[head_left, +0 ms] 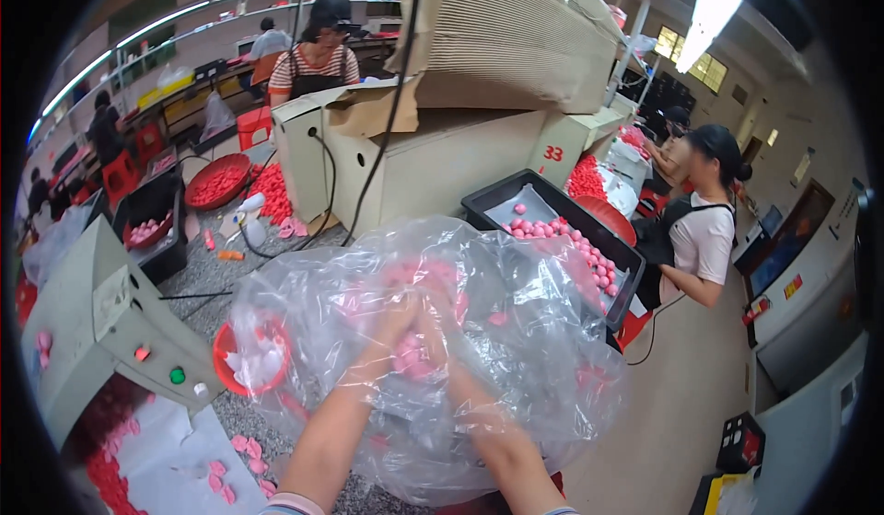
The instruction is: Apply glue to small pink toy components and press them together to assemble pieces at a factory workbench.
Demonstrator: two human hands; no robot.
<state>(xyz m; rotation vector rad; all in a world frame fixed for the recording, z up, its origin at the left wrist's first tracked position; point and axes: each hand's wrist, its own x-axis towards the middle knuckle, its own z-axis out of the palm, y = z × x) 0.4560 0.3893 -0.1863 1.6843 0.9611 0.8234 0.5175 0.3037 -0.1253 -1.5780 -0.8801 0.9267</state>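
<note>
Both my forearms reach forward into a large transparent plastic bag (525, 331) that spreads over the work table. My left hand (398, 312) and my right hand (436, 317) are close together inside it, seen through the film. Around them lie soft-looking pink pieces (414, 354), some beyond the fingertips and some between my wrists. Glare and folds in the plastic blur my fingers, so their grip does not show. Left of the bag, partly covered by it, stands a red bowl (226, 360) with white pieces (258, 364) in it.
Right of the bag sits a black tray (488, 200) of pink balls (575, 248). A grey-white machine (138, 331) with buttons stands at left, pink petal-like pieces (221, 480) beside it. Ahead is a large machine housing (460, 165). A co-worker (704, 230) stands at right; cables cross the table.
</note>
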